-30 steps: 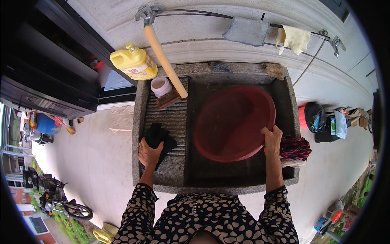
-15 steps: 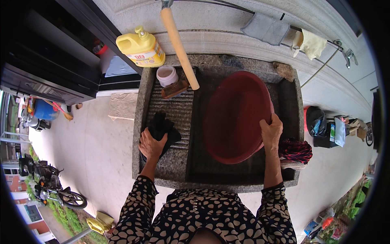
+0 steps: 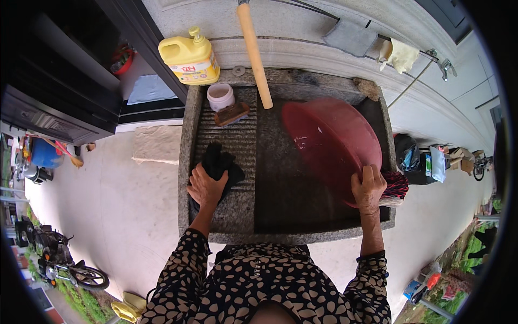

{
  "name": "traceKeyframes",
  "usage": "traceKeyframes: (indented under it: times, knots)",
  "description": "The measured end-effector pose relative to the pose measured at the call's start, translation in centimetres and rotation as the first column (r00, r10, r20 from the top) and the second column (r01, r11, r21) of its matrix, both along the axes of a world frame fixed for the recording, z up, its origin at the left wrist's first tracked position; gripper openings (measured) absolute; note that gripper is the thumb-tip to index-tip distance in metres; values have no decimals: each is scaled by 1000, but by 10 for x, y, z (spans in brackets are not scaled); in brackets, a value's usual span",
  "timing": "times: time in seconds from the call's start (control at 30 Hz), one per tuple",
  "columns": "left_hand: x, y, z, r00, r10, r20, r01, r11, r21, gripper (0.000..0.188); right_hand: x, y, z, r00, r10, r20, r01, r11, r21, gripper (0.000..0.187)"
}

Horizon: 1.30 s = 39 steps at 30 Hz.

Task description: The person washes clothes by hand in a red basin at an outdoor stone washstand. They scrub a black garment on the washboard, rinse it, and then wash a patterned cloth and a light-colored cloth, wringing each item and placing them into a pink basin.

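The left hand (image 3: 207,186) lies fingers-down on a black cloth (image 3: 218,160) on the ribbed left of the sink (image 3: 186,151), whether gripping I cannot tell, while the right hand (image 3: 369,189) grasps a red basin (image 3: 345,135), tilted in the sink's right, with a brush (image 3: 232,114) beyond.

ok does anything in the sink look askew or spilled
The red plastic basin is tipped steeply in the stone sink, not sitting flat, though the right hand holds it so. No spill can be made out.

Left hand (image 3: 206,186) on black cloth (image 3: 217,160), right hand (image 3: 369,189) on tilted red basin (image 3: 348,129)
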<state>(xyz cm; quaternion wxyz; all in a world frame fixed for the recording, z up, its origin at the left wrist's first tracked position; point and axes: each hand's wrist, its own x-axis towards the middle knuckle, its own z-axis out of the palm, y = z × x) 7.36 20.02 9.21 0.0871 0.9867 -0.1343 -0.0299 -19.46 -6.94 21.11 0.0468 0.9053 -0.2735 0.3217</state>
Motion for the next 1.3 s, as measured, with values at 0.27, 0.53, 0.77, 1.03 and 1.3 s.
traceKeyframes:
  times: [0.27, 0.53, 0.77, 1.03, 1.3]
  knots:
    - [1, 7, -4, 998, -38, -49, 35, 998, -52, 80, -18, 19, 36, 988, -150, 33, 153, 980, -124, 22]
    - [-1, 5, 7, 990, -77, -115, 66, 993, -97, 79, -32, 4, -28, 714, -424, 558, 25, 811, 585, 12]
    - [2, 7, 3, 992, -50, -120, 43, 997, -60, 80, -44, 7, -127, 315, -755, 575, -367, 462, 807, 10]
    - [1, 7, -4, 997, -52, -56, 50, 998, -38, 81, -50, 21, -180, 241, -931, 272, -496, 123, 860, 25]
    - [0, 7, -8, 998, -59, 16, 59, 997, -39, 79, -68, 10, -188, 611, -723, -323, -59, -448, 892, 53]
